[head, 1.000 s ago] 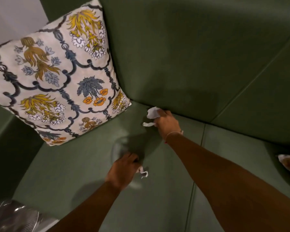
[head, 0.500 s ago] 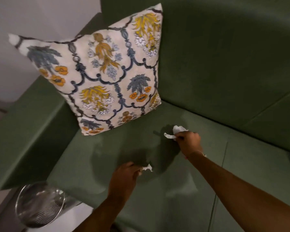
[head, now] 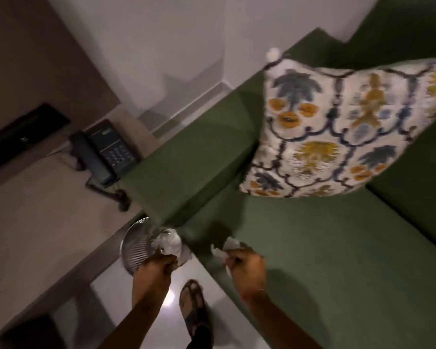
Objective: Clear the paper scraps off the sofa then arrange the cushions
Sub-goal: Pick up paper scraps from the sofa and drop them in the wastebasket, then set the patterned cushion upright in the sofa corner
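Green sofa (head: 325, 248): fills the right half of the frame, its armrest running from the centre toward the upper right.
Cushion (head: 337, 132): floral print in blue, yellow and orange on white, leaning in the sofa corner at upper right, blurred.
Right hand (head: 247, 268): lower centre, over the front edge of the sofa seat, fingers closed around white paper scraps (head: 228, 248) that stick out above the fist.
Left hand (head: 154, 270): lower centre-left, fist closed over the rim of the bin; what it grips is hidden by the fingers.
Wire bin (head: 139, 248): metal mesh, on the floor just beside the sofa's armrest end, with white crumpled paper inside.
Foot (head: 193, 306): in a dark sandal on the pale floor, bottom centre, between the two forearms.
Telephone (head: 103, 152): dark, on the beige desk (head: 35, 222) at left.
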Demonstrator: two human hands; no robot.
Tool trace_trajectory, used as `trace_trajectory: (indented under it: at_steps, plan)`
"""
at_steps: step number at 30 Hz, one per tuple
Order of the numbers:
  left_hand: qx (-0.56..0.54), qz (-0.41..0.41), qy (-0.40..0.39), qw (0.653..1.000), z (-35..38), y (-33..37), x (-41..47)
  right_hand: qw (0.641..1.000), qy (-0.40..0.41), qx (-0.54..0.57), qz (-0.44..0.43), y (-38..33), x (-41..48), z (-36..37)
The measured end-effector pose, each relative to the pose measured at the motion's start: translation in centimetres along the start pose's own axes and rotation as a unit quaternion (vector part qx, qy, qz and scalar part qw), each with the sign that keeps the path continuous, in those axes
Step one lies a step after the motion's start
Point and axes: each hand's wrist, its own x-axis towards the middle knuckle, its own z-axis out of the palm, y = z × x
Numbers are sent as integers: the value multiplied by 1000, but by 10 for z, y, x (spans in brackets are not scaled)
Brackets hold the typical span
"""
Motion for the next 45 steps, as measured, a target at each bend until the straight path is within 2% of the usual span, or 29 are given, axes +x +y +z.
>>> trace_trajectory:
  at_steps: [5, 10, 13, 15, 17, 20, 27, 31, 34, 37, 40, 42, 43, 45]
  plan:
    - [1, -115, 27, 993, -3, -71, 26, 992, -112, -61, -5, -10, -4, 136]
    - [-48, -178, 4, 983, 12, -119, 70, 985, -112, -126, 38, -2, 13, 219]
    - [-68, -182, 0, 981, 21, -133, 89, 979, -103, -159, 74, 12, 36, 238]
    - [-67, -183, -5, 981, 27, -140, 96, 972, -135, -168, 88, 20, 50, 240]
    - [-46, -187, -22, 981, 30, -144, 95, 963, -192, -174, 78, 26, 56, 238]
    - [-15, -187, -39, 981, 26, -140, 84, 962, -209, -169, 49, 25, 54, 224]
    - [76, -127, -23, 989, -12, -77, 28, 950, -253, -183, 15, -16, 24, 136]
    - [112, -36, -46, 992, -44, 10, -3, 945, -246, -211, -47, -40, 9, 33]
    - [92, 13, -57, 994, -65, 84, -8, 949, -191, -242, -70, -52, 19, -57]
    - [60, 47, -49, 996, -75, 162, 5, 963, -112, -241, -47, -60, 43, -149]
    - [-6, 52, -64, 997, -76, 231, 25, 989, 46, -135, 28, -60, 71, -232]
    - [-107, 32, -88, 990, -73, 267, 42, 981, 161, -30, 100, -61, 95, -276]
    - [-163, 26, -102, 981, -69, 284, 52, 971, 196, 13, 135, -59, 109, -296]
    - [-275, 1, -112, 955, -58, 310, 69, 960, 198, 90, 177, -52, 136, -323]
